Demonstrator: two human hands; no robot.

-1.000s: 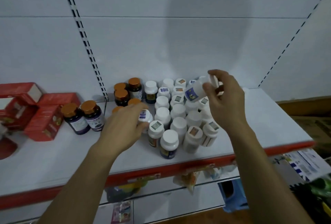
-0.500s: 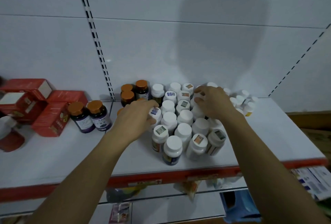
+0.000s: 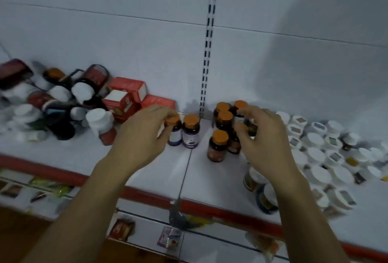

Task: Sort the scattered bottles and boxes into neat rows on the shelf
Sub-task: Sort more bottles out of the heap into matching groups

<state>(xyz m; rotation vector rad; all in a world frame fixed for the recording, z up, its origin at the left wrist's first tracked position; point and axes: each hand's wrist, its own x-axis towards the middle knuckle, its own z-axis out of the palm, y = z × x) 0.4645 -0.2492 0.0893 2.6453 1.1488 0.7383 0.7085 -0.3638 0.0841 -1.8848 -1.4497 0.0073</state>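
Both hands reach over the white shelf (image 3: 130, 164) with its red front edge. The left hand (image 3: 142, 136) has its fingers curled over the orange cap of a blue bottle (image 3: 176, 136), which stands upright near the seam between two shelf panels. The hand looks clamped on the cap, though blur softens the fingertips. A twin bottle (image 3: 190, 133) stands just beside it on the right, untouched.

The right hand (image 3: 266, 145) pinches, thumb against fingers, the orange cap of an amber bottle (image 3: 234, 144). This one is at the right side of a small cluster of amber bottles (image 3: 223, 115) near the back wall. A front amber bottle (image 3: 217, 147) stands just ahead of the cluster, free of the hand.

To the right of that hand, white-capped bottles (image 3: 315, 153) stand packed together out to the shelf's right end, some partly hidden by the right forearm. Behind the left hand lie red boxes (image 3: 126, 94), stacked unevenly against the wall. Farther left is a blurred heap (image 3: 63, 103) of tipped jars and bottles, several with white lids. A lower shelf (image 3: 147, 231) holds small packets, too blurred to tell apart
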